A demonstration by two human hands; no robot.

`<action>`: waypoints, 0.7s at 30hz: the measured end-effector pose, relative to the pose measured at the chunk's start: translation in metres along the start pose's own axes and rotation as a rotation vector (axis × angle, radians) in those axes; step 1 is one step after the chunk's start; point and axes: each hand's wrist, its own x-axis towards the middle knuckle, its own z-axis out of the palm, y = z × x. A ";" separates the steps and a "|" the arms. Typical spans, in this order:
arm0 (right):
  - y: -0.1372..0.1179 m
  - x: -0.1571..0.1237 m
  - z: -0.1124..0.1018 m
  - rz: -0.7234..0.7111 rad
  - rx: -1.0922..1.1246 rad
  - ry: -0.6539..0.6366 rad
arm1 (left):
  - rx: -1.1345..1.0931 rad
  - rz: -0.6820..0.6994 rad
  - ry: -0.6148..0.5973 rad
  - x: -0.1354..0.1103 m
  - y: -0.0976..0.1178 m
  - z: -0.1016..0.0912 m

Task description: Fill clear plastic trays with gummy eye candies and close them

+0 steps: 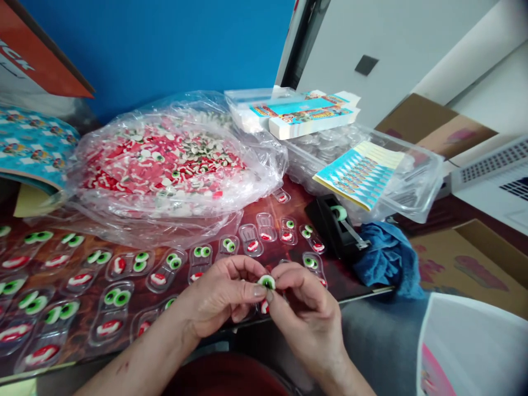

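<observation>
Along a dark, glossy, wood-patterned tabletop (pixel 299 203), clear plastic shells (pixel 110 312), thin-walled and pinched at the waist, lie in loose rows; many hold paired domed eye pieces (pixel 122 297) and a curved red-and-white mouth piece (pixel 109 328). Behind them bulges a crinkled transparent bag (pixel 264 187) full of similar red, white and green pieces. To its right are an angular black tape dispenser (pixel 336 228) and, touching it, a rumpled blue cloth (pixel 388 258) in soft folds.

Between the two hands, at the table's near edge, is a green eyeball (pixel 267 282), round and smooth with a white rim, its dark pupil toward the camera. The left hand (pixel 231 291) pinches it between thumb and fingers; the right hand (pixel 307 308) grips its opposite side, thumb and forefinger nearly together, remaining fingers bent. Just below shows a red-and-white bit (pixel 264 306), partly hidden; whether either hand touches it cannot be told.
</observation>
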 end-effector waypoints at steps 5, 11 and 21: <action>-0.005 0.001 -0.002 0.049 -0.002 -0.024 | 0.171 0.018 0.070 -0.006 0.003 0.005; -0.021 -0.010 -0.007 -0.431 -0.409 -0.099 | 0.007 0.033 0.165 -0.009 0.010 0.008; -0.022 0.013 -0.022 -0.363 -0.264 -0.290 | 0.204 -0.059 -0.023 -0.022 0.001 -0.003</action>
